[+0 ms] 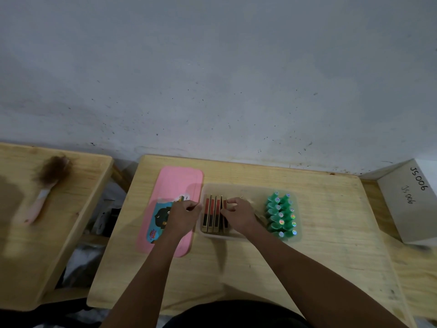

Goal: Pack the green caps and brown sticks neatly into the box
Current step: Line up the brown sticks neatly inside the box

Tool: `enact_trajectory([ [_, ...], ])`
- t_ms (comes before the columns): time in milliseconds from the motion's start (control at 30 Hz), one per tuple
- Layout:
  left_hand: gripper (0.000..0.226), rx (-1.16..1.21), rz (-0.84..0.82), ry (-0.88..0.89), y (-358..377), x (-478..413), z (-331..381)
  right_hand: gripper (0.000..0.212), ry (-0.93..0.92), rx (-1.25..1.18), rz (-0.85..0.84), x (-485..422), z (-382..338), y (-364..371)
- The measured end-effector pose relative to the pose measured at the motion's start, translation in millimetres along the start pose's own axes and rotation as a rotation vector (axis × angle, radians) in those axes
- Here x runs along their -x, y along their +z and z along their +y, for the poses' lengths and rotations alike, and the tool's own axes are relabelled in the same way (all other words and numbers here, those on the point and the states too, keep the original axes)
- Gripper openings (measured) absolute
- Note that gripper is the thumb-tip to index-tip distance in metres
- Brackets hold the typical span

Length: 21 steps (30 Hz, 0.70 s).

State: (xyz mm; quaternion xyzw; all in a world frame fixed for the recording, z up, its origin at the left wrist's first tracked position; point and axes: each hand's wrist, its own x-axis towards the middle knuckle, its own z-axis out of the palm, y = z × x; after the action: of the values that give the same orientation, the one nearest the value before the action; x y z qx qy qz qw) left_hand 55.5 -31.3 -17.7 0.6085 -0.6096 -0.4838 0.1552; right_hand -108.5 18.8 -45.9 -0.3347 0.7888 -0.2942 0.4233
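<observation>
On the far left, a brush (50, 183) with brown bristles and a pale pink handle is lying on a side table (78, 209), which is standing apart from the main wooden table (236, 268) with a dark gap between them. On the left part of the main table a pink lid (175, 183) is lying flat, just beside the box, with a colourful sticker (160, 214) showing on it. The left hand (183, 217) is hovering over the lid's right edge with its fingers curled in towards the box's left wall; I cannot tell whether it is gripping the rim or anything else. The clear plastic box (248, 187) is sitting near the middle of the table, close to the grey wall (212, 79). In its left part the brown sticks (211, 214) are standing on edge side by side in a tight row, running away from the person. The right hand (238, 216) is reaching into the middle of the box, its fingers curled and pinching the sticks at the right end of that row. Something pale is lying in the box behind this hand, too blurred to make out. In the right part of the box the green caps (281, 215) are lying packed in two close columns, with shiny round ends showing. At the far right a white carton (406, 209) with "JS006" handwritten on it is resting tilted, well apart from the box.
</observation>
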Motion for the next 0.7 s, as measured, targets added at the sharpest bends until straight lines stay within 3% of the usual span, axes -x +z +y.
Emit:
enact_trajectory([
  [100,0.020,-0.011,-0.002,0.009,1,-2,-2,0.034,-0.024,0.025,-0.029,0,-1,-4],
  [333,0.021,-0.024,0.000,0.008,2,-4,-5,0.029,-0.063,0.075,0.009,4,2,-8],
  [500,0.020,-0.017,0.008,0.002,3,-4,-6,0.031,-0.189,0.550,0.213,4,8,-22],
  [600,0.019,-0.020,0.000,-0.006,3,-5,-6,0.035,-0.181,0.857,0.161,1,9,-28],
  [700,0.020,-0.045,0.007,0.006,2,-4,-5,0.033,-0.142,0.958,0.137,-2,11,-29],
])
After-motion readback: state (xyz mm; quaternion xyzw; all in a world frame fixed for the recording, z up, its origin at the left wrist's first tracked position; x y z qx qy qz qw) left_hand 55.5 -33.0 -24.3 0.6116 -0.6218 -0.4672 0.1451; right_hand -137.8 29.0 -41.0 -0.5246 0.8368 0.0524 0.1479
